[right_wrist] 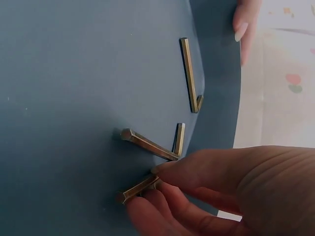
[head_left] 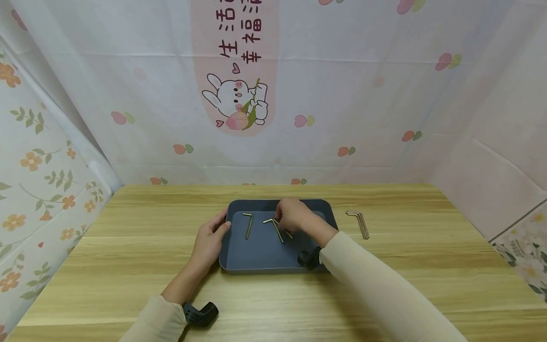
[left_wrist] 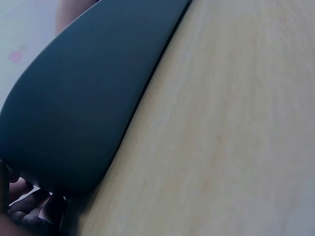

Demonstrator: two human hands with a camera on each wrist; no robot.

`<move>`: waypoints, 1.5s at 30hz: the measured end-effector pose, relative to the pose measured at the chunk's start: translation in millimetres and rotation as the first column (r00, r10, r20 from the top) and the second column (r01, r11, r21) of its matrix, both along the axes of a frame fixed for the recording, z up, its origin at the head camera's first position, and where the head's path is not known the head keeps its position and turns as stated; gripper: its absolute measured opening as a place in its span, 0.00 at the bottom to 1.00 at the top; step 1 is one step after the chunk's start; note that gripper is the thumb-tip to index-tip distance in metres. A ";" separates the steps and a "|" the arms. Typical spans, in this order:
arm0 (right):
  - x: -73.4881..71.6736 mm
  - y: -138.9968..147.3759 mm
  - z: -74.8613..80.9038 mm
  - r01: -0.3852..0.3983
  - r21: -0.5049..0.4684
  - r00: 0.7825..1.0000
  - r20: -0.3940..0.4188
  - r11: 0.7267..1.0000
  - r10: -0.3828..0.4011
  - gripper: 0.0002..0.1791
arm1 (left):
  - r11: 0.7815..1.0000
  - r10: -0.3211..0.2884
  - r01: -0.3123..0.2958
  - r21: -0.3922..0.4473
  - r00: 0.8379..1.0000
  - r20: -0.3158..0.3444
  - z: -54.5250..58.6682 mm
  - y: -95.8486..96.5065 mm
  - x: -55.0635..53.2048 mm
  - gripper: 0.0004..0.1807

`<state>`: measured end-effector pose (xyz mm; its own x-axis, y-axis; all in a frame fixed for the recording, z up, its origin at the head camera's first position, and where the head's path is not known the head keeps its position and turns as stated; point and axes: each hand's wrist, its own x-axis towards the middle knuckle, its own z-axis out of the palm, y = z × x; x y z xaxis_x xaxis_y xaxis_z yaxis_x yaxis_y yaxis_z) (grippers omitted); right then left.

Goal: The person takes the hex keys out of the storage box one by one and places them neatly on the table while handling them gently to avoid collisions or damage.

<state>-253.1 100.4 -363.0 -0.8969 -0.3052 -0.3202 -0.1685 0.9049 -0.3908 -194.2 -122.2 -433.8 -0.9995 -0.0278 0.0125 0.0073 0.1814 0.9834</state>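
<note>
A dark blue-grey rectangular tray (head_left: 265, 259) stands on the wooden table. My left hand (head_left: 208, 243) grips its left side, thumb at the rim and the other fingers on the outer wall. Over the tray's right half, my right hand (head_left: 295, 216) pinches a brass-coloured hex key (right_wrist: 139, 189) between thumb and fingers, close above the tray floor. Beside it lies a second hex key (right_wrist: 150, 145), its bend right at the fingertips. A third hex key (head_left: 249, 227) lies apart toward the left inside the tray. The short arm of the held key is hidden by the hand.
Several more hex keys (head_left: 363, 225) lie bundled side by side on the table (head_left: 141, 237), right of the tray. A printed curtain (head_left: 342, 95) hangs behind the table's far edge. Patterned cloth (head_left: 38, 180) also hangs along the left. Black wrist cameras (head_left: 201, 314) are worn on both arms.
</note>
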 end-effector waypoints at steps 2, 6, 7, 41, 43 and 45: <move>0.7 -0.7 0.0 -0.016 0.016 1.000 -0.023 1.000 0.017 0.11 | 1.000 -0.001 0.001 0.002 1.000 0.000 0.3 0.2 0.0 0.26; 2.6 -1.8 0.3 -0.032 0.036 0.998 -0.053 0.999 0.034 0.10 | 1.000 -0.001 0.001 0.005 1.000 0.004 0.9 0.6 0.4 0.27; 3.0 -1.9 0.4 -0.031 0.035 0.998 -0.057 0.999 0.033 0.10 | 1.000 -0.002 0.002 0.005 1.000 0.005 1.0 0.7 0.5 0.26; 25.1 95.8 30.4 0.036 -0.356 0.973 -0.202 0.934 -0.114 0.17 | 1.000 0.012 -0.012 -0.010 1.000 0.003 -0.8 0.3 -0.3 0.26; 26.9 102.3 30.7 0.050 -0.383 0.972 -0.193 0.922 -0.133 0.18 | 1.000 0.012 -0.011 -0.013 1.000 0.004 -0.9 0.5 -0.8 0.26; 28.2 109.2 31.1 0.072 -0.407 0.969 -0.188 0.910 -0.161 0.19 | 1.000 0.011 -0.011 -0.012 1.000 0.003 -1.2 0.4 -1.4 0.26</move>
<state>-224.9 209.6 -331.9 -0.9668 -0.2554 0.0067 -0.1902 0.7020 -0.6863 -195.6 -121.8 -435.0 -0.9992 -0.0383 0.0102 0.0026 0.1930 0.9812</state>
